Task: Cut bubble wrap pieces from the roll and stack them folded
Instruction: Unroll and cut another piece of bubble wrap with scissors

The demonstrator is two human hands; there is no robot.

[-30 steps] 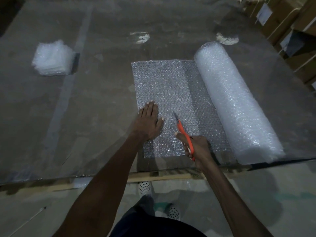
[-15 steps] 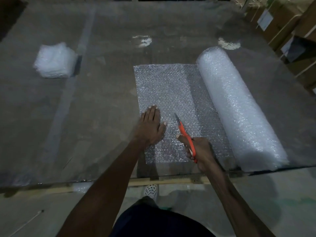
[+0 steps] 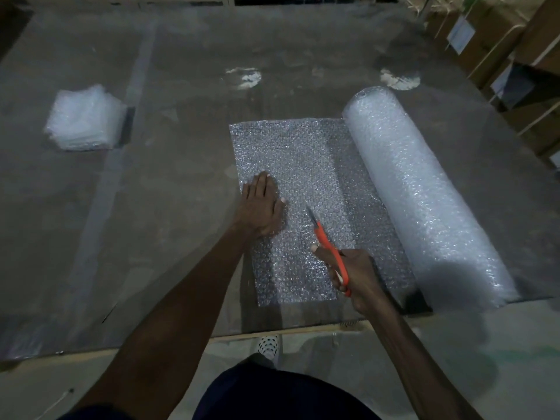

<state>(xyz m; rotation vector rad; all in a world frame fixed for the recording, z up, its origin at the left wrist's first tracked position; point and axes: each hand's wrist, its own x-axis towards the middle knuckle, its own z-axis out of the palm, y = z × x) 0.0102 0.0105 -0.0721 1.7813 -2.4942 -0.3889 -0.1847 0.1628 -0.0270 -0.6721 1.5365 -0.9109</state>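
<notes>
A thick roll of bubble wrap (image 3: 421, 189) lies on the right of the table, with a flat sheet (image 3: 300, 159) unrolled from it toward the left. My left hand (image 3: 260, 209) presses flat on the sheet's left part, fingers together. My right hand (image 3: 353, 277) grips orange-handled scissors (image 3: 328, 248), blades pointing away from me over the sheet's middle. A stack of folded bubble wrap pieces (image 3: 83, 118) sits at the far left of the table.
The work surface is a large grey table (image 3: 169, 207) covered with clear film; its near edge (image 3: 291, 331) has a wooden strip. Cardboard boxes (image 3: 497, 40) stand on the right behind the roll. My shoe (image 3: 268, 347) shows below the table edge.
The scissors and my right hand have crept forward along the sheet. My left hand stays pressed on the sheet, shifted slightly away from me.
</notes>
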